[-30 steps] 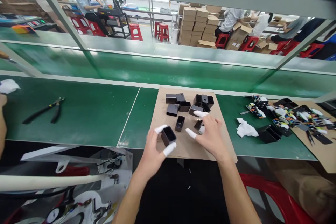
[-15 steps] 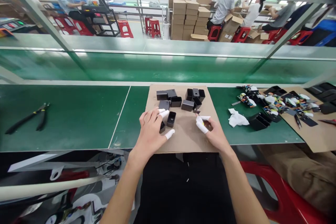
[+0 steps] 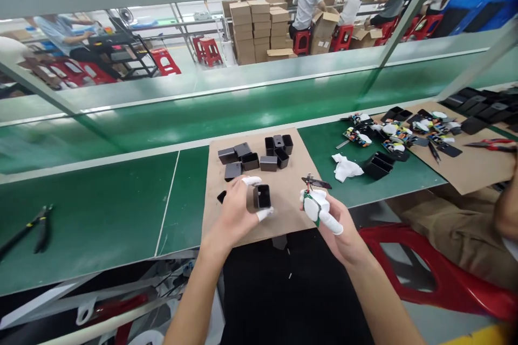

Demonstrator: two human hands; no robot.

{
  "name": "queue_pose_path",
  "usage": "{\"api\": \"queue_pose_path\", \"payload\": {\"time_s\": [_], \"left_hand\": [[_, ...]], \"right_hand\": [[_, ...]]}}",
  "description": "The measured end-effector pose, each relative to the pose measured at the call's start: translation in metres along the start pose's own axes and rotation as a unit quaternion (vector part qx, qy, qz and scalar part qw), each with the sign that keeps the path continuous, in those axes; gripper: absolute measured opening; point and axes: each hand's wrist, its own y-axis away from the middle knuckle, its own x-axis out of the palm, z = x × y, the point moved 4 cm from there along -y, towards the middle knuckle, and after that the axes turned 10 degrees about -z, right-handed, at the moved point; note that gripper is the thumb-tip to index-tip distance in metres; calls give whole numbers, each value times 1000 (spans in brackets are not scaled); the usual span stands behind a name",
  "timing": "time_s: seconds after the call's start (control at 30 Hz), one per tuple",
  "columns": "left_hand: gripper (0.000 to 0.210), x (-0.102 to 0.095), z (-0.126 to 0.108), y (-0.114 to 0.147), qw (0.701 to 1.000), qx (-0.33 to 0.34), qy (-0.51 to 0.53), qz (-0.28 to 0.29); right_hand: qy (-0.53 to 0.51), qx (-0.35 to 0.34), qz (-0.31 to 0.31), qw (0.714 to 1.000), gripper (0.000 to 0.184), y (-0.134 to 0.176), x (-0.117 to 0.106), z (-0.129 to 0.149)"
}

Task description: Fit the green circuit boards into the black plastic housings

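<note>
My left hand (image 3: 237, 206), with white finger cots on the thumb and a finger, is closed around an open-topped black plastic case (image 3: 263, 196). The mouth of the case faces up toward me. In my right hand (image 3: 334, 218), also in white finger cots, is a green circuit board (image 3: 311, 208) with a white round pad on its face. A flat black end plate (image 3: 318, 181) hangs on short wires at the board's upper end. Beyond my hands, several black cases (image 3: 251, 160) lie on a cardboard sheet (image 3: 283, 229). Another case (image 3: 221, 197) is partly hidden behind my left hand.
On the right are a crumpled white cloth (image 3: 346, 167), more black cases (image 3: 378, 165), a cluster of circuit assemblies (image 3: 390, 132) and red-handled pliers (image 3: 491, 144). Black cutters (image 3: 42, 229) lie at left. A red stool (image 3: 429, 269) and a seated person's arm (image 3: 508, 202) are at right.
My left hand has closed on a black case and picked it up from the cardboard. My right hand has turned, bringing the board's white pad into view. The camera has swung right.
</note>
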Motion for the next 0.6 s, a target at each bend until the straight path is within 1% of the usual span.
{"api": "queue_pose_path", "payload": {"time_s": [0.07, 0.13, 0.23, 0.33, 0.4, 0.47, 0.6], "left_hand": [[65, -1, -14, 15, 991, -22, 126, -23], [76, -3, -29, 31, 973, -34, 221, -51], [85, -7, -47, 52, 954, -39, 285, -83], [89, -10, -57, 64, 948, -39, 301, -97], [90, -12, -61, 68, 950, -30, 294, -100], [86, -15, -64, 70, 955, 4, 279, -101], [78, -20, -69, 72, 962, 79, 244, -96]], "right_hand": [[-21, -14, 6, 1000, 63, 7, 0, 9], [-39, -39, 19, 998, 62, 16, 2, 19], [-54, -78, 34, 995, 63, 29, 5, 33], [-69, -99, 44, 992, 66, 40, 7, 42], [-71, -102, 60, 990, 70, 45, 11, 46], [-68, -104, 79, 989, 72, 48, 15, 52], [-48, -130, 128, 982, 64, 47, 31, 67]]}}
